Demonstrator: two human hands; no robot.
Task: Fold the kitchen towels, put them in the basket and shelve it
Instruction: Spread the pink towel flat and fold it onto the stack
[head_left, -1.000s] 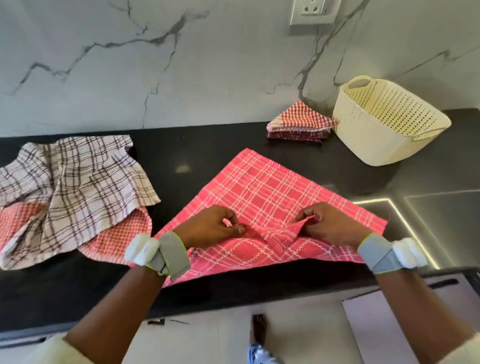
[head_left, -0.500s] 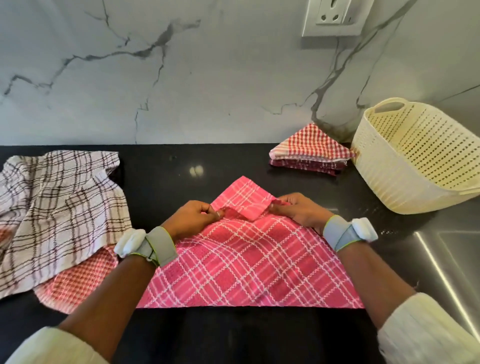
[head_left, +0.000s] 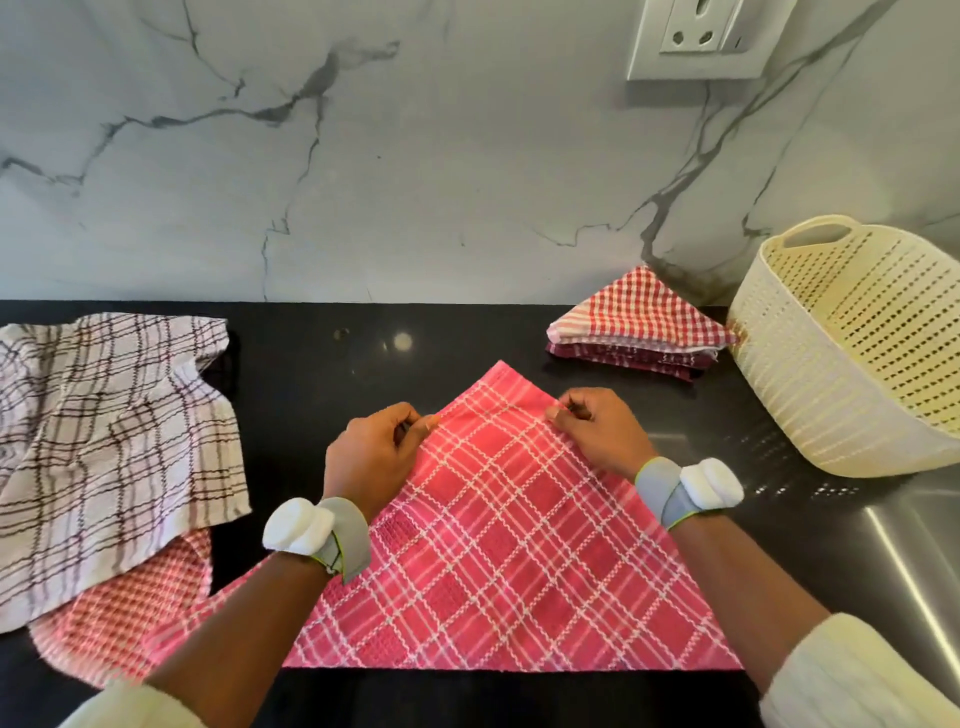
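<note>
Fingers of left hand pinching the left slanted edge of the pink towel near its far tip; fingers of right hand pinching the right slanted edge just across from them. Both hands are resting on the cloth, wristbands showing on each wrist. Pink towel is lying flat on the black surface as a triangle, long edge toward the person, tip pointing at the wall.

Folded stack is sitting at the back right, red-check piece on top, darker ones beneath, just beside the basket. Basket is standing cream and perforated at the right, tilted, mouth facing up and left; nothing showing inside it.

Brown-plaid towel is lying rumpled at the left, overlapping a red-check towel that is sticking out below it. Socket is sitting on the marble wall above.
</note>
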